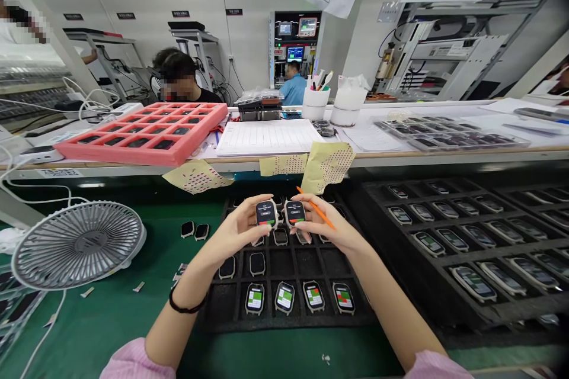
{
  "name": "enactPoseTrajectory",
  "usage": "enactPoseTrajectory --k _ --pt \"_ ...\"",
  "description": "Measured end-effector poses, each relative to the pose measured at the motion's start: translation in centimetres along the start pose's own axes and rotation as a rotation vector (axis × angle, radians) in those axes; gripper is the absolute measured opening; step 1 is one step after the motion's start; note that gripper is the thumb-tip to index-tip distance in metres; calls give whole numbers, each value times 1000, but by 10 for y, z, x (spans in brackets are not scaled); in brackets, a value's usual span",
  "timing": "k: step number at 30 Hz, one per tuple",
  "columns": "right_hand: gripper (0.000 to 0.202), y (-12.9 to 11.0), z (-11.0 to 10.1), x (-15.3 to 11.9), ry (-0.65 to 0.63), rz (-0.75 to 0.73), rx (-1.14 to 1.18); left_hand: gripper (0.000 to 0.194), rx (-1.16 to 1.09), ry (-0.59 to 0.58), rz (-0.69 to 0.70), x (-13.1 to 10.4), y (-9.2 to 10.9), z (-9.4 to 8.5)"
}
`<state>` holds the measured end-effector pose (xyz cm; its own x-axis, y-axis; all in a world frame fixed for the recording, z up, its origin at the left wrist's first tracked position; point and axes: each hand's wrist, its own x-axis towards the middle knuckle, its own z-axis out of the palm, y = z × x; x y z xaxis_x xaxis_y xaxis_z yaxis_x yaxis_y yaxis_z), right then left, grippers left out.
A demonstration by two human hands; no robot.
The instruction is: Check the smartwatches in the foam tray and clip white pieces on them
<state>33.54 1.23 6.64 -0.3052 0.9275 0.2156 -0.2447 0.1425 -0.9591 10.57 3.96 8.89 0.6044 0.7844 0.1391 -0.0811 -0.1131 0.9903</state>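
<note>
Left hand (242,226) grips one lit watch (265,213), right hand (328,224) a second watch (294,211) plus orange pen (316,208), mid-frame over the black tray (306,262). Partway, I'd guess: four coloured screens (284,296) lower center, dark watches (257,263) behind.

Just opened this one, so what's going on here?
A person holds a lit watch in the left hand and a second watch in the right hand, side by side over a black tray. An orange stick lies across the right hand. Four lit watches sit in the tray's nearest row; two dark watches lie on the green mat.
</note>
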Motion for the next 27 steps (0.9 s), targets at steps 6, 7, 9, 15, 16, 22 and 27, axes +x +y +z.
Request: enactPoseTrajectory --k 6,7,9,15,16,22,27 --pt "46 -21 -11 -15 -69 -141 143 58 -92 -52 147 -26 24 -10" --pt "46 -22 -11 -16 -62 -151 134 57 -43 -35 128 -26 24 -8" --pt "45 -21 -9 -14 -37 -144 85 55 97 -6 69 -21 20 -5" --pt "44 1 -5 2 5 -70 -80 51 343 1 56 6 -9 5" --pt "44 5 -5 4 10 -63 -102 50 349 3 58 9 -13 6" --pt "43 16 -3 10 35 -21 -166 43 344 65 71 17 -29 7" --pt "39 20 -3 13 31 0 -118 43 346 69 79 20 -33 6"
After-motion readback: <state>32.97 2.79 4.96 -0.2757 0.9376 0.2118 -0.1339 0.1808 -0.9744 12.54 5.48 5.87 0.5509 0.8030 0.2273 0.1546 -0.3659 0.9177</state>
